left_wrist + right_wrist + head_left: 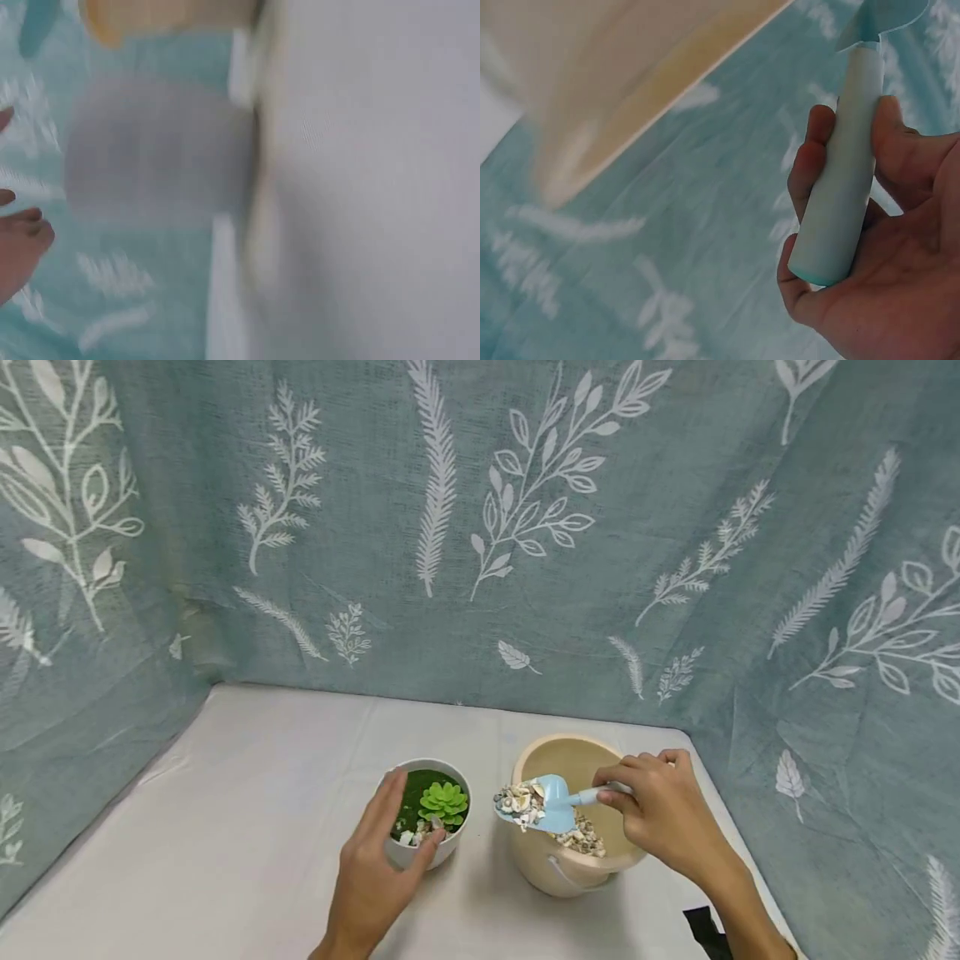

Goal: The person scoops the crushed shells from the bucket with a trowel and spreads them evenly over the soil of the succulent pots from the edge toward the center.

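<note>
In the head view my right hand (663, 806) grips the pale handle of a light blue trowel (558, 806). A heap of small shells and pebbles (521, 802) lies on its blade, above the near left rim of a cream bucket (528, 860). More shells (585, 837) show inside the bucket. The right wrist view shows fingers and thumb curled round the trowel handle (838, 165). To the left stands a white pot (447, 852) with a green succulent (443, 802), green moss and a few pale stones. My left hand (372, 860) is beside this pot, fingers extended; contact cannot be told.
A white cloth (247, 827) covers the table. Behind it and at both sides hangs a teal curtain (375, 527) with white leaf prints. The bucket's white bail handle (566, 877) hangs down in front. A black object (705, 927) lies near the right forearm.
</note>
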Demonstrator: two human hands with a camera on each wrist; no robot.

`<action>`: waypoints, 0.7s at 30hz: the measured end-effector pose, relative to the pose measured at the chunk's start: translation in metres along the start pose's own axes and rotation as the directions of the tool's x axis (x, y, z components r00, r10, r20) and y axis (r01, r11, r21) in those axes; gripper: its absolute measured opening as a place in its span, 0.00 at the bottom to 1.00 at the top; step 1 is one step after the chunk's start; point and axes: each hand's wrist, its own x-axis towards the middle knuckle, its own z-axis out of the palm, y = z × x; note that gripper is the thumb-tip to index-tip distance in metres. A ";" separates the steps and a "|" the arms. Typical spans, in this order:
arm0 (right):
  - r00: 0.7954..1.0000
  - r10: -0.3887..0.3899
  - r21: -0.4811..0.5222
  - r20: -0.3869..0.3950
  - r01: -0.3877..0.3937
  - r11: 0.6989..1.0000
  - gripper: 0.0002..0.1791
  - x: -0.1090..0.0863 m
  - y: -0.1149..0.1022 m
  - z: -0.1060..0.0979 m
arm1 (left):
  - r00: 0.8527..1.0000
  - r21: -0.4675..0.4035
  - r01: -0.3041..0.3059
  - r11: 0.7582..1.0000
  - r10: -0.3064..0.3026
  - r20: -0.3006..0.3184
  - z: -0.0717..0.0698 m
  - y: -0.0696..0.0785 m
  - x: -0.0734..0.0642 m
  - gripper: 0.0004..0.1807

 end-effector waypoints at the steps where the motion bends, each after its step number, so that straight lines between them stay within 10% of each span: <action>1: 1.000 -0.016 0.009 -0.011 0.016 1.000 0.09 0.005 -0.006 0.005 | 0.999 0.018 0.047 0.999 -0.047 0.020 -0.009 -0.008 0.001 0.48; 4: 0.998 -0.054 0.026 -0.016 0.055 0.998 0.08 0.020 -0.026 0.020 | 0.970 0.062 0.181 0.982 -0.188 0.155 -0.029 -0.029 0.001 0.55; 11: 0.995 -0.086 -0.005 0.046 0.087 0.996 0.06 0.047 -0.066 0.057 | 0.808 0.062 0.371 0.926 -0.355 0.470 -0.033 -0.050 0.004 0.68; 21: 0.974 -0.222 -0.186 0.032 0.224 0.957 0.09 0.069 -0.107 0.085 | 0.795 -0.001 0.438 0.899 -0.387 0.468 -0.038 -0.057 0.001 0.65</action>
